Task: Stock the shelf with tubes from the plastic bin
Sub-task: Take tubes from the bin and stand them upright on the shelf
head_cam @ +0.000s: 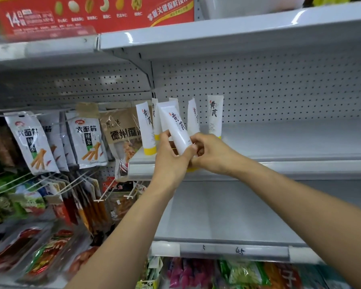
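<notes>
I hold the white tube tilted, cap down, over the front edge of the shelf, with my left hand and right hand both curled round its lower end. Just behind it, other tubes stand cap-down on the shelf. Snack packets hang to the left.

Person's body, head view: two hands and two forearms.
Left hand and right hand are bare. Left forearm and right forearm are uncovered along the whole length that shows, from the wrist to the picture's lower and right edges. Knuckle ridges and wrist tendons stand out plainly. Fingernails are too blurred to describe.
</notes>
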The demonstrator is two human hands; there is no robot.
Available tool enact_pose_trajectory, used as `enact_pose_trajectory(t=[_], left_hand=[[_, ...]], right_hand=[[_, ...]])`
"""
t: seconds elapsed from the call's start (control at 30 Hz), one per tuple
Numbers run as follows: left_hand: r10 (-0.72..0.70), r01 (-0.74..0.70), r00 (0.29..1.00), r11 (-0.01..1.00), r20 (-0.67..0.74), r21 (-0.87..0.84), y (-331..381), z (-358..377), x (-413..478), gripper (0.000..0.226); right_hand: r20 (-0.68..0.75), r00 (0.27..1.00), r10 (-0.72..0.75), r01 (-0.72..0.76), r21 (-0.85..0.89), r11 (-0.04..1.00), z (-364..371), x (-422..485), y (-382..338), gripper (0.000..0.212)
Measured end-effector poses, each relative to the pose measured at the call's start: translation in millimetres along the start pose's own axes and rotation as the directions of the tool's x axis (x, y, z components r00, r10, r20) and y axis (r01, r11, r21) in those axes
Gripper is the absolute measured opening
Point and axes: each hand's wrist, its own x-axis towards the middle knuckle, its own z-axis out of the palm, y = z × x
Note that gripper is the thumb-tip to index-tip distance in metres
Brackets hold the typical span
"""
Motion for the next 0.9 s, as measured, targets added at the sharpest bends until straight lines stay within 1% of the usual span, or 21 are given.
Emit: enact_pose_trajectory(t=[0.07, 0.13, 0.2, 0.27, 0.37, 0.47, 0.7, 0.9], left_hand=[[0.014, -0.015, 0.999, 0.999, 0.032, 0.034, 0.7, -3.2, -1.2, 0.046], [0.051, -0.061, 0.996, 0.987, 0.068, 0.150, 2.1, -7.6, -3.6, 0.043], [0.110, -0.138, 0.989, 0.939, 0.103, 0.315, 0.8, -12.0, -6.3, 0.041], [0.165, -0.209, 0.977, 0.871, 0.136, 0.444, -2.9, -14.1, -8.7, 0.037], [0.203, -0.258, 0.966, 0.801, 0.161, 0.540, -6.7, -13.1, -8.5, 0.031], [0.219, -0.283, 0.959, 0.770, 0.180, 0.572, -8.0, -10.1, -5.2, 0.025], [0.175, -0.245, 0.969, 0.777, 0.174, 0.580, -10.7, -11.4, -0.8, 0.022], [0.146, -0.226, 0.973, 0.771, 0.180, 0.595, -15.6, -16.4, -0.1, 0.023]], right_hand=[[-0.019, 1.000, 0.015, -0.014, 0.038, 0.999, -3.0, -1.5, 2.8, 0.040], [-0.060, 0.997, 0.042, -0.037, 0.076, 0.996, -9.3, -2.0, 7.0, 0.041], [-0.134, 0.987, 0.086, -0.071, 0.115, 0.991, -17.6, -0.1, 13.4, 0.042], [-0.218, 0.967, 0.135, -0.106, 0.138, 0.985, -27.4, 4.1, 21.4, 0.043], [-0.269, 0.944, 0.190, -0.159, 0.133, 0.978, -40.0, 12.1, 33.4, 0.043], [-0.264, 0.938, 0.224, -0.198, 0.121, 0.973, -44.8, 20.2, 42.7, 0.044], [-0.230, 0.937, 0.264, -0.265, 0.029, 0.964, -40.5, 35.8, 54.9, 0.048], [-0.232, 0.932, 0.279, -0.284, 0.009, 0.959, -38.2, 39.2, 56.6, 0.050]])
